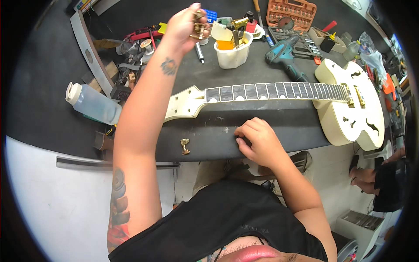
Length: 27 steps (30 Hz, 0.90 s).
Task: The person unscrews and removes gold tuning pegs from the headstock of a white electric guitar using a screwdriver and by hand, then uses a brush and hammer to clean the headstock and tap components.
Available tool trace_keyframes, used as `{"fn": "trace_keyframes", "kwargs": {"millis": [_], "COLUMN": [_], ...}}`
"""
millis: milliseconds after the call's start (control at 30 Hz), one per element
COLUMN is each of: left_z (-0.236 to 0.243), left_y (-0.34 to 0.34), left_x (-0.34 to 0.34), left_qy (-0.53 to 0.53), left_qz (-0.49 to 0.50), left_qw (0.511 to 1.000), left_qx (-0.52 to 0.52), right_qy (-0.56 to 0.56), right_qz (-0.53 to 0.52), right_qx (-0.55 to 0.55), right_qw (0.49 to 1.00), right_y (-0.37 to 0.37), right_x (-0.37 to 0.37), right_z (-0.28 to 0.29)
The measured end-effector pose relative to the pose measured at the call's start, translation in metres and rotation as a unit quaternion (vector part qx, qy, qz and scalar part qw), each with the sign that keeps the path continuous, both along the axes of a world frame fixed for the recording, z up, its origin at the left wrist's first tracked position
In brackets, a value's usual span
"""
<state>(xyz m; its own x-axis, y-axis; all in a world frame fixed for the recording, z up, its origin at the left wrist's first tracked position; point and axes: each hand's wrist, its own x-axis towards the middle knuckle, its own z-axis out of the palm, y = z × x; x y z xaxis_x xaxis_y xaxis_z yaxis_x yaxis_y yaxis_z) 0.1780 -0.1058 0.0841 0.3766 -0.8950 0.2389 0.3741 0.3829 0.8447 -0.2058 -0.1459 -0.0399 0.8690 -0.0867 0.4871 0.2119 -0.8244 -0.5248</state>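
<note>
My left hand is raised over the far side of the bench, closed around several gold guitar tuning machines. Its arm passes over the headstock of a cream hollow-body electric guitar and hides the headstock's tip. The guitar lies across the bench with its neck to the left and its body to the right. At the near edge, my right hand rests with loosely curled fingers, thumb apart, and no object visible in it. One loose gold tuning machine lies on the dark bench below the headstock.
Beyond the neck stands a white plastic tub of small parts. A teal power drill and an orange socket case are behind the guitar. A water bottle leans left of my arm. Another person's legs show at right.
</note>
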Motion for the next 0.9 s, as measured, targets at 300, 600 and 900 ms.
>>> {"fn": "trace_keyframes", "kwargs": {"millis": [300, 600, 900], "left_z": [0.021, 0.028, 0.033], "left_y": [-0.092, -0.084, -0.088], "left_x": [-0.041, -0.052, -0.042], "left_qy": [-0.309, -0.544, -0.627], "left_qz": [0.273, 0.343, 0.414], "left_qw": [0.892, 0.723, 0.641], "left_qx": [0.187, 0.253, 0.157], "right_qy": [-0.023, -0.007, -0.005], "right_qz": [-0.035, -0.032, -0.038], "right_qx": [0.012, 0.016, 0.031], "right_qw": [0.999, 0.999, 0.999], "right_y": [-0.001, -0.002, -0.004], "right_x": [-0.006, -0.005, -0.003], "right_z": [-0.004, -0.005, -0.002]}}
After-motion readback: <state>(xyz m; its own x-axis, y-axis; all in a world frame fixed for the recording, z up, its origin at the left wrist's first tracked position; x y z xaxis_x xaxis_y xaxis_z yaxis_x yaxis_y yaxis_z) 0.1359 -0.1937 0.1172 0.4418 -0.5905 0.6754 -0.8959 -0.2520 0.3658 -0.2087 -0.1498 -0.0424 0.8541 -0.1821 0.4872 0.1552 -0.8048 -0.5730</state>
